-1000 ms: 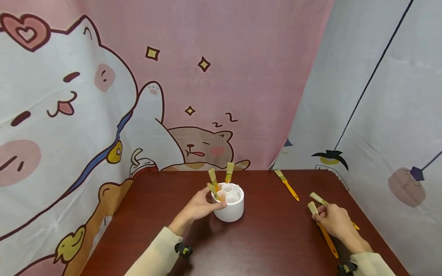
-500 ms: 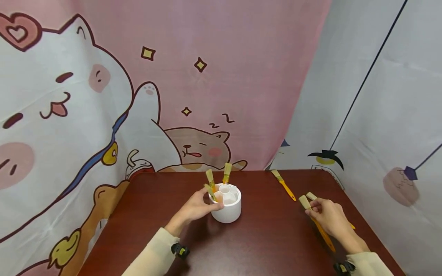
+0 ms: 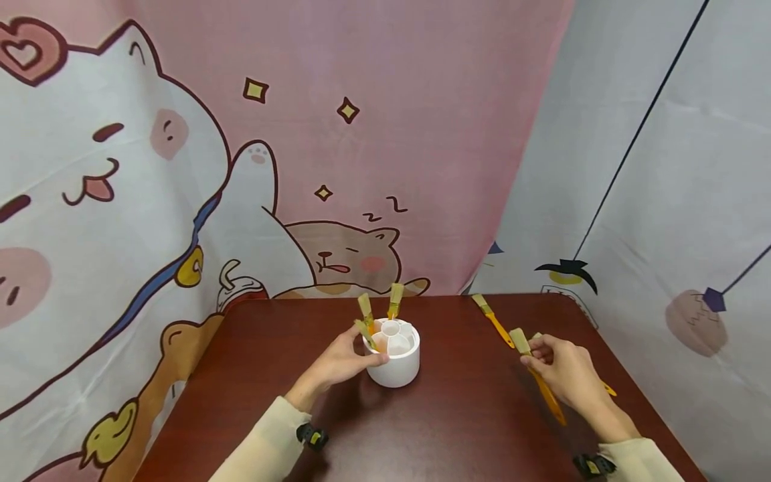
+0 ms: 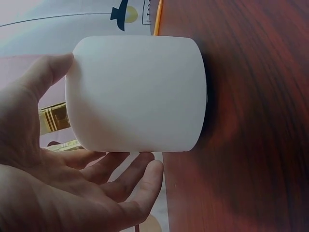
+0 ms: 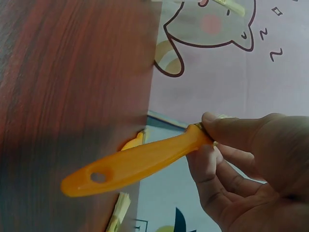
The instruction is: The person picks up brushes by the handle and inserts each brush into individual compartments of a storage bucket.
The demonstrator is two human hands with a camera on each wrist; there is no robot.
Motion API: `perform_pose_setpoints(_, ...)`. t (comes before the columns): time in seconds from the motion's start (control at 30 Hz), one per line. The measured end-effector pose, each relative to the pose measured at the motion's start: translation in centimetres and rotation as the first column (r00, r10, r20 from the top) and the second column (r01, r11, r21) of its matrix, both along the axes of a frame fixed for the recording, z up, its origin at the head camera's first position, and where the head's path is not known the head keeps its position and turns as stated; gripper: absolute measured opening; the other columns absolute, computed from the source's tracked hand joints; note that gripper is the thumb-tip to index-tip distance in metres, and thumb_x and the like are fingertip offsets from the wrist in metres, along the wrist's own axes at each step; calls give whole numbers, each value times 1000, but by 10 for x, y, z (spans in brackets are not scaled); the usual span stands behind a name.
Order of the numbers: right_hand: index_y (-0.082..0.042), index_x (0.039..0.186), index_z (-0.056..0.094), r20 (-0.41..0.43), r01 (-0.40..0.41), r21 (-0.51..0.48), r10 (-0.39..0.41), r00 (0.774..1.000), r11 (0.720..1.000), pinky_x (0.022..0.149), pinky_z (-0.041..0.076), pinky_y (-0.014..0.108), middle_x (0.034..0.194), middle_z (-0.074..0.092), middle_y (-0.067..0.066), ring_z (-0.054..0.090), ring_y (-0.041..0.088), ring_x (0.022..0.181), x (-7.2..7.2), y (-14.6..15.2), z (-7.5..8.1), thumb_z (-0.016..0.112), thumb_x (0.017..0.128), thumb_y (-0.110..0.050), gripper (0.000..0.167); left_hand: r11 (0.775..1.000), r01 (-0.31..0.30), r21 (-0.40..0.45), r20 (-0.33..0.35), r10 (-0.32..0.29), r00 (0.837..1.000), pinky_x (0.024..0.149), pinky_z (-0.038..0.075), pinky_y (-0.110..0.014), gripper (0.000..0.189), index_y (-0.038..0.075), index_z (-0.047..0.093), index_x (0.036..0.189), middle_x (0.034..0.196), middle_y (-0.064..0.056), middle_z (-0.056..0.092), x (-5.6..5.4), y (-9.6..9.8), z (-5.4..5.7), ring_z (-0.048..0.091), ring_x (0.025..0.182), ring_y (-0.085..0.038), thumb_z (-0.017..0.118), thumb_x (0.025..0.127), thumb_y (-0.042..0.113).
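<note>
My left hand grips a white round holder with divided compartments, thumb at the rim and fingers along its far side. In the left wrist view the holder's smooth wall sits between thumb and fingers. Three bristle brushes stand in it, leaning: one brush at the back, another brush at the left, and a lower brush beside my fingers. My right hand pinches a flat paintbrush near its ferrule, bristles up-left; its orange handle slants down toward me, over the table.
A flat brush with a yellow-orange handle lies on the dark red table toward the back right. Another brush lies mostly hidden behind my right hand. A cartoon-printed curtain hangs behind the table.
My right hand has lifted the pinched brush and moved it leftward, away from the brush lying behind it. My left hand stays on the holder. The head view has shifted slightly.
</note>
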State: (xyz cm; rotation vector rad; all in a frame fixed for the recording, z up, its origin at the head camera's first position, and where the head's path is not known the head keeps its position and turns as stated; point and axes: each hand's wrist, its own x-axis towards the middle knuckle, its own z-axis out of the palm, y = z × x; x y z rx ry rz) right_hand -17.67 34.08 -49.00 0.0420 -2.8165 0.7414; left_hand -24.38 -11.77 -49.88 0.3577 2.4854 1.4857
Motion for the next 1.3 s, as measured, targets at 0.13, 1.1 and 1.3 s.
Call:
perform_pose_setpoints(0.13,-2,117,83,-12,2,-24,-3,1000,1000,71,65,31,101,87,7,83,22,88,1,-8,2,95,100,-23,30,1000,15,5,2,-15,1000,130,42,-78,87,16,57,169,166,-18,67,1,0,0,57,160,-46,97,96,40)
perform_pose_setpoints(1.1,-10,112,83,-116,-103,-127,89,989,987,74,64,23,102,87,1,82,16,88,-8,-75,31,99,96,-25,27,999,37,27,-6,-36,999,125,50,-72,79,14,61,163,157,-15,72,2,0,0,66,148,-40,97,95,33)
perform_pose_setpoints(1.3,-8,112,82,-152,-144,-128,124,981,981,77,65,22,100,86,1,82,13,85,-12,-83,37,99,95,-18,26,999,26,32,-4,-26,1000,129,45,-75,85,14,58,168,163,-16,68,0,-1,2,60,156,-43,97,95,35)
